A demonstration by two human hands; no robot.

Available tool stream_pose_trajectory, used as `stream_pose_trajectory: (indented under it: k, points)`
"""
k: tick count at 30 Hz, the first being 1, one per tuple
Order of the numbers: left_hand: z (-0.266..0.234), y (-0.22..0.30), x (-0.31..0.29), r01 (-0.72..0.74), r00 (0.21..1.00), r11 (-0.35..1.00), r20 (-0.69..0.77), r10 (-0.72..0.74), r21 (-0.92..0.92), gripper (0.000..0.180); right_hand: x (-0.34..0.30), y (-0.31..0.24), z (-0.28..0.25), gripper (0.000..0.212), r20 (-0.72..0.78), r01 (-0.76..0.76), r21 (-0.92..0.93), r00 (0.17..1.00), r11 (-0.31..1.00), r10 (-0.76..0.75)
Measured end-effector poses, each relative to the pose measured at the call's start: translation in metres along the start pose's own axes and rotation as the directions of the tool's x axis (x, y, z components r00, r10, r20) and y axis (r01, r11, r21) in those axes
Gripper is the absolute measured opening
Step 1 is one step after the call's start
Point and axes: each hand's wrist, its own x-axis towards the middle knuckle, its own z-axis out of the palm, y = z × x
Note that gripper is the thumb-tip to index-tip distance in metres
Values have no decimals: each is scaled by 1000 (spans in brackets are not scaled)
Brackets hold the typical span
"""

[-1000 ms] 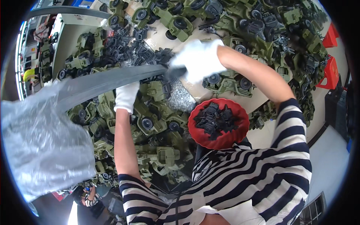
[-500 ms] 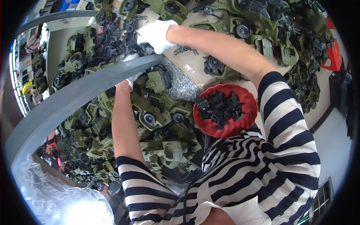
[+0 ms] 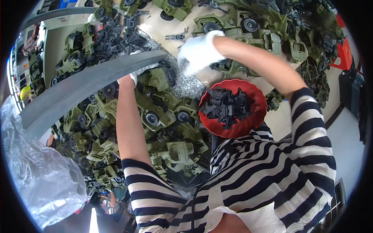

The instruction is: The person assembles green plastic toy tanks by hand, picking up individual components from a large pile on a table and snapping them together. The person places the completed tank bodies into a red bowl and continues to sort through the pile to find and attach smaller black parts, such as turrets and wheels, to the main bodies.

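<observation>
My right hand (image 3: 200,54), in a white glove, hovers over the beige tabletop, beyond the red scalloped bowl (image 3: 258,95). Its fingers point down and to the left and are smeared by motion. Dark grey plastic toy parts (image 3: 227,106) fill the bowl, which sits close to my body. Also gloved in white, my left hand (image 3: 143,69) is partly covered by a grey curved bar (image 3: 89,81). It lies between a heap of small dark grey parts (image 3: 116,39) and an olive-green toy vehicle (image 3: 161,79); whatever its fingers hold is hidden.
Olive-green toy vehicles (image 3: 176,153) are heaped below the bar and around my left forearm. More toy vehicles (image 3: 241,25) stand on the table at the far right. Clear plastic sheeting (image 3: 42,167) hangs at the lower left. A red plastic stool (image 3: 342,56) is at the right edge.
My right hand has moved right and toward the bowl, away from the grey parts heap. My left hand stays near the bar. The view has shifted slightly, and more plastic sheeting shows.
</observation>
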Motion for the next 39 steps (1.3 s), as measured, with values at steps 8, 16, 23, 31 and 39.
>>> stream_pose_trajectory:
  k: [8, 16, 23, 31, 39]
  points:
    - [14, 27, 7, -147, 986, 961, 114, 124, 232, 36, 109, -1, 66, 44, -401, -379, 366, 760, 850, 512]
    - [38, 24, -5, -232, 965, 821, 17, 262, 522, 39, 138, 22, 71, 37, -167, -374, 604, 804, 704, 570]
    - [-27, 23, -42, -263, 903, 940, -400, 160, -218, 19, 101, 13, 73, 35, -288, -209, 617, 838, 759, 464]
    - [6, 154, -243, 10, 954, 977, -292, -74, -213, 26, 114, 24, -8, 35, -769, -195, 60, 616, 979, 170]
    - [53, 141, -245, -211, 959, 977, -189, 211, 18, 52, 197, 29, -26, 25, -665, -248, -205, 745, 947, 51]
